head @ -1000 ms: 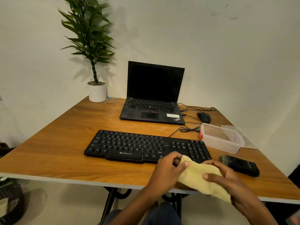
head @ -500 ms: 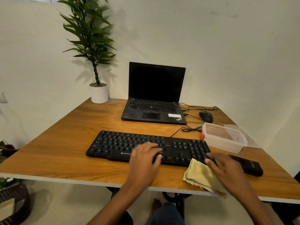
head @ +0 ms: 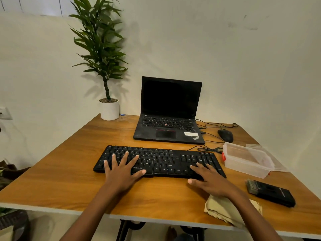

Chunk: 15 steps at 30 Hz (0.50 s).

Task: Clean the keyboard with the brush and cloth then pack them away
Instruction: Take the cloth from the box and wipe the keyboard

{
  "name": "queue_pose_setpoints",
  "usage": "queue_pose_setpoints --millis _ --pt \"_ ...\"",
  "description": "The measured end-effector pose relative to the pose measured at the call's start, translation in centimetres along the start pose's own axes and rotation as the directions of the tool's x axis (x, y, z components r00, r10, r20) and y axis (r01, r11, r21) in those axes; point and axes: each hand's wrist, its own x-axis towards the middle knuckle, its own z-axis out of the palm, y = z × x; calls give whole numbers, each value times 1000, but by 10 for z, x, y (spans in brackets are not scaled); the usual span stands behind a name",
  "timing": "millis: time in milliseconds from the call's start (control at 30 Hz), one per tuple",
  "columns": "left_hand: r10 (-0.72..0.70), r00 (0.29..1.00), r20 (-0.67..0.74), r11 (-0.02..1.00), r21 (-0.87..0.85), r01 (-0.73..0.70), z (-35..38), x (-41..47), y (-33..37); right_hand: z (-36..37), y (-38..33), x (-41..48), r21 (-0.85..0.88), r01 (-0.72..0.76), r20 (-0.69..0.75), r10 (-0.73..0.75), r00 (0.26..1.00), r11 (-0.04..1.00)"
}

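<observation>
Left hand (head: 121, 173) lies flat, fingers spread, on the keyboard (head: 161, 160) at bench (head: 60, 180) centre. Right hand (head: 212, 181) rests flat, fingers extended, on its right end. Cloth (head: 220, 209) lies under the right wrist; brush (head: 271, 192) just right.

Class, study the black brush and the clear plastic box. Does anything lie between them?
Nothing visible does. Only bare table separates the brush from the box, and the lid lies beside the box, not on it.
</observation>
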Motion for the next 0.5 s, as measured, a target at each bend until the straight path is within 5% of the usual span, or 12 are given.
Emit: queue_pose_setpoints --millis 500 --pt "30 1000 -2 1000 5 -30 1 61 17 -8 20 57 -119 -39 -128 24 991 992"
